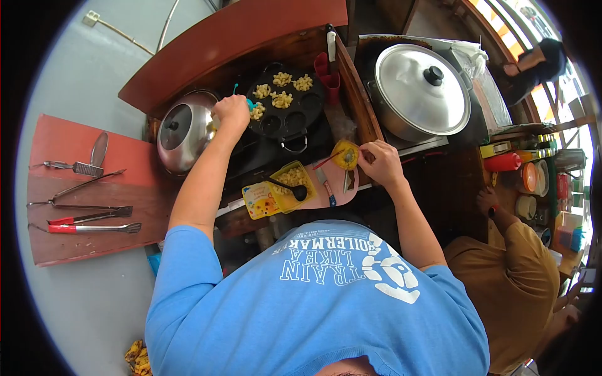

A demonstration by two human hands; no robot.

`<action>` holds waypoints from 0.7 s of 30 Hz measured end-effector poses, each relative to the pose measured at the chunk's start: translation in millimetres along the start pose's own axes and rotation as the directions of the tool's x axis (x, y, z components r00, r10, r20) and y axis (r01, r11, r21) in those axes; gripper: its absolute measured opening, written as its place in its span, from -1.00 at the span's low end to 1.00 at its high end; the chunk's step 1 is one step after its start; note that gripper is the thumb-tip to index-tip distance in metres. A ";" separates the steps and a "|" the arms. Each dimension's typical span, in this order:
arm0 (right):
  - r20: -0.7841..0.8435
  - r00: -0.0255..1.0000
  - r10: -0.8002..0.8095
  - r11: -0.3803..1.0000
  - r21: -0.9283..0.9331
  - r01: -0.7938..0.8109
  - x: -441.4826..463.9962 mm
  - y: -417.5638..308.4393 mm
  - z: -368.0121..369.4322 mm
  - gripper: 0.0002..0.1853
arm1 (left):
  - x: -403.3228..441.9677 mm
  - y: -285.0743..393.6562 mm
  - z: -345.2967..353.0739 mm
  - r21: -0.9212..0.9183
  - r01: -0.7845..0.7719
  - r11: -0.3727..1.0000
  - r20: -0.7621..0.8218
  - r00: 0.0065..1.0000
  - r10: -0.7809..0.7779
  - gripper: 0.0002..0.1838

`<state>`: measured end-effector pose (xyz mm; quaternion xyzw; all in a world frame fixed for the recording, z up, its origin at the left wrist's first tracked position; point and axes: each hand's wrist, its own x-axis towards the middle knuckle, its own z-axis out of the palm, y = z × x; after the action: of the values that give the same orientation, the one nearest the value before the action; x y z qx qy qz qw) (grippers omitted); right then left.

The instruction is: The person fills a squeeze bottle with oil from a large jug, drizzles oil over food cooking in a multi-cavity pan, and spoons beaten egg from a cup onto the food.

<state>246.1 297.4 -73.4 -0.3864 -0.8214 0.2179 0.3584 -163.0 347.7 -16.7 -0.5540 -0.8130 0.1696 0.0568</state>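
Observation:
Over the left edge of the black round-welled pan (270, 126), my left hand (231, 116) is closed round a teal utensil (250, 104), its tip at a clump of macaroni (258, 111). More macaroni clumps (282, 100) sit in several wells; others hold none. My right hand (382, 164) pinches the edge of a small yellow container (345, 155) with a reddish stick in it, above a pink board (329, 194). On that board a knife (326, 187) lies beside a yellow tub of macaroni (287, 183) with a black ladle (297, 190) in it.
A large lidded pot (421, 91) stands right of the wooden divider; a smaller lidded pot (183, 133) is left of the pan. Tongs (94, 229) lie on the red board (94, 188). A co-worker's hand (486, 200) is at the right counter; another person (533, 69) is at upper right.

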 end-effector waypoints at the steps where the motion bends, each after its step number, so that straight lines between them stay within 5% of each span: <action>1: -0.007 1.000 -0.011 1.000 -0.003 0.011 0.7 0.2 0.2 -0.90 | -0.7 -1.1 -2.1 0.052 0.008 0.999 0.041 0.999 -0.010 -0.73; 8: -0.022 1.000 -0.003 1.000 0.017 0.003 0.1 4.3 2.5 -0.89 | 1.9 -1.4 3.1 0.127 0.008 0.992 0.115 0.993 -0.023 -0.72; 21: -0.016 1.000 0.017 0.999 0.032 -0.016 1.1 4.0 1.3 -0.91 | 48.1 7.2 -4.8 0.038 0.088 0.995 -0.019 0.996 -0.088 -0.72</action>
<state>246.5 300.6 -76.4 -0.3893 -0.8117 0.2306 0.3694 -173.6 395.3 -19.3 -0.5180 -0.8327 0.1778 0.0821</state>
